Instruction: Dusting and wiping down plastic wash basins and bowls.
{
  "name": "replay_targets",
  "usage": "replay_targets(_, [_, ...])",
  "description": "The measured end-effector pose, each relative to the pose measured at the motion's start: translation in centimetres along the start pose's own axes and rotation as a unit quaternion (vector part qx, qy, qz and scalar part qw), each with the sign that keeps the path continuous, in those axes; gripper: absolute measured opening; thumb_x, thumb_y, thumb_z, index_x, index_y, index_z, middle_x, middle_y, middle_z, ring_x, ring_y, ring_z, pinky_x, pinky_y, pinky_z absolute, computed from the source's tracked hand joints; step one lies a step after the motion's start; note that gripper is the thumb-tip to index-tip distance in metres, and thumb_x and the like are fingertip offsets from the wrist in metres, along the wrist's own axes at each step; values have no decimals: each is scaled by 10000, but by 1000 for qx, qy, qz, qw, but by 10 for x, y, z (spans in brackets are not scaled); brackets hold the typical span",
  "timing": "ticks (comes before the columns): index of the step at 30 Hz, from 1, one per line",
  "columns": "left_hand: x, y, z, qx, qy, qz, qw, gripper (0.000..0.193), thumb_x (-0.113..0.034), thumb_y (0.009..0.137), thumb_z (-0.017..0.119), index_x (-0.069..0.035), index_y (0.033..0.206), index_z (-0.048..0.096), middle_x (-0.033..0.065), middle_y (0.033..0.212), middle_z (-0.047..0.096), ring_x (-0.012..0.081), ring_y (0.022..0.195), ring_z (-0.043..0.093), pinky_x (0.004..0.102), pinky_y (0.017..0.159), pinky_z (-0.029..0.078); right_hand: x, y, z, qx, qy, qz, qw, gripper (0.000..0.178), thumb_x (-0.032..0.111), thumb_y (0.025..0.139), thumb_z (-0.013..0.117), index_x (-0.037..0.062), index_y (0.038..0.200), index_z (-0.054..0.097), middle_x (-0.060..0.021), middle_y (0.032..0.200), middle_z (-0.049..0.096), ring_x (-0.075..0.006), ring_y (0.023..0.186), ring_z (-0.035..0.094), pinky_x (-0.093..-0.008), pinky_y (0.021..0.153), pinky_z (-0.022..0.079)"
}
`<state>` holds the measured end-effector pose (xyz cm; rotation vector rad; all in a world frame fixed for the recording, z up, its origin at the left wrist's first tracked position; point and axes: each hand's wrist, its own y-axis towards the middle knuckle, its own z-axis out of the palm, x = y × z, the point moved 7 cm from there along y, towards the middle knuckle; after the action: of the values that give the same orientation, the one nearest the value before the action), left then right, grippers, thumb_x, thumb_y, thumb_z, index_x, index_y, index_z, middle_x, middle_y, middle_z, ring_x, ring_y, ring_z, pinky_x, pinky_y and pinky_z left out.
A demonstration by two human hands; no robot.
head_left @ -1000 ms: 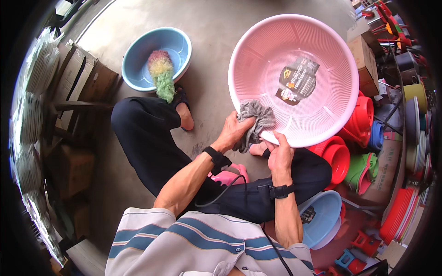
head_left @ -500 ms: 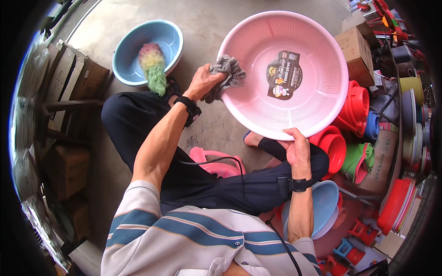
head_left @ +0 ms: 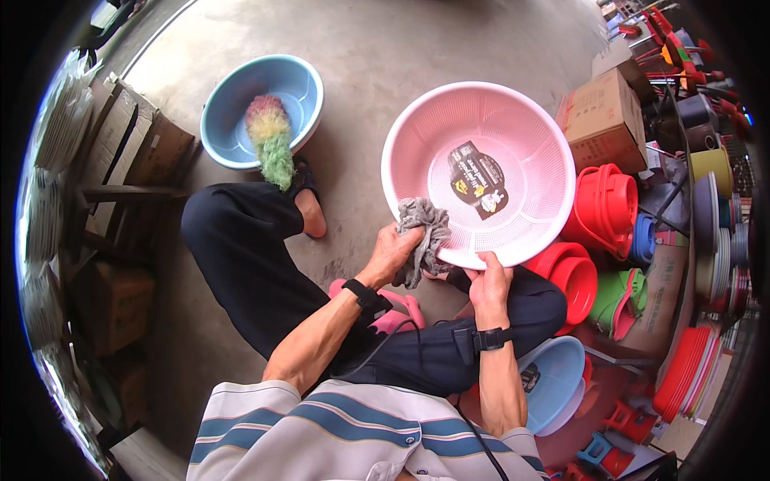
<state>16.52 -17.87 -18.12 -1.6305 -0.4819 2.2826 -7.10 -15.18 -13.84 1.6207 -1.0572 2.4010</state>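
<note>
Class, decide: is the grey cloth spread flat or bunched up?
Bunched up: the grey cloth sits crumpled in the left hand, pressed against the pink basin's rim.

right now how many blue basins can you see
2. One blue basin sits on the floor at upper left, holding a multicoloured duster. The other blue basin lies at lower right by the right forearm. More may be hidden in the stacks at right.

Bright even daylight, soft shadows, sharp centre, dark warped fisheye rim.
</note>
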Motion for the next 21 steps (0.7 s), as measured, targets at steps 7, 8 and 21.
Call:
replay_targets(7, [-31,58,-59,-78,296,22,952,590,-479,749,671,64,978,664,244,953,700,366,928,684,428,819,507,22,-5,-14,39,-65,-21,997,522,-74,760,533,-55,1279,478,-155,1100,615,-298,933,688,-441,727,639])
replay_targets(8, [-26,71,-55,-61,323,66,942,597,-489,751,665,60,988,664,250,975,697,375,956,675,431,848,498,26,-1,-18,30,-54,-33,998,518,-86,754,529,-61,1270,489,-152,1112,618,-293,924,687,-437,715,640])
replay_targets(21, [-132,105,-87,-68,546,115,827,573,-508,682,725,-29,994,686,210,988,695,358,993,665,445,842,507,51,-12,-6,58,-118,-26,991,432,-77,739,543,-97,1171,527,-154,1032,635,-275,847,697,-402,645,638])
